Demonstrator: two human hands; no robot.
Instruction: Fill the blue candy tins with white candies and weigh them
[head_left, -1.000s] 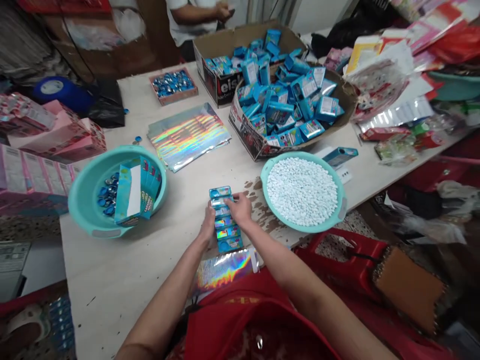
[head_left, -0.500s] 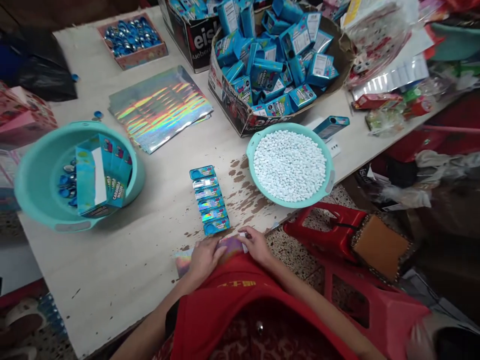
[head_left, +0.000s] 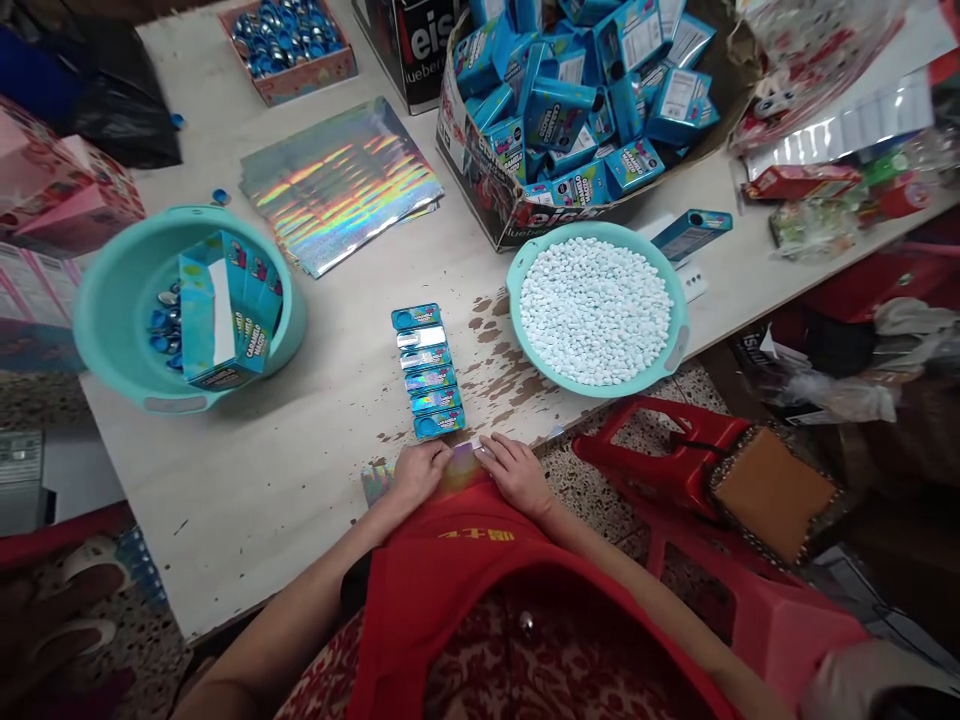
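At the table's front edge lies a shiny holographic sheet (head_left: 463,468), partly covered by my hands and the red apron. My left hand (head_left: 420,473) is closed, fingers curled on the sheet's left part. My right hand (head_left: 517,478) has its fingers bent over the right end, by a small white edge, gripping it. Just beyond my hands, several small blue candy boxes (head_left: 427,378) stand side by side in a row. Some of their tops reflect silver or rainbow colours; the nearest and farthest show a round recess.
A teal bowl of white candies (head_left: 596,310) stands right. At left, a teal tub (head_left: 300,330) holds flat cartons and blue caps. Behind lie holographic sheets (head_left: 345,185), a carton of blue boxes (head_left: 480,190) and a caps box (head_left: 311,85). Red stools (head_left: 652,455) stand right.
The view has shifted, so the table things appear higher and most lie further right. My left hand has curled its fingers more tightly; my right fingers now lie flatter over the sheet's end.
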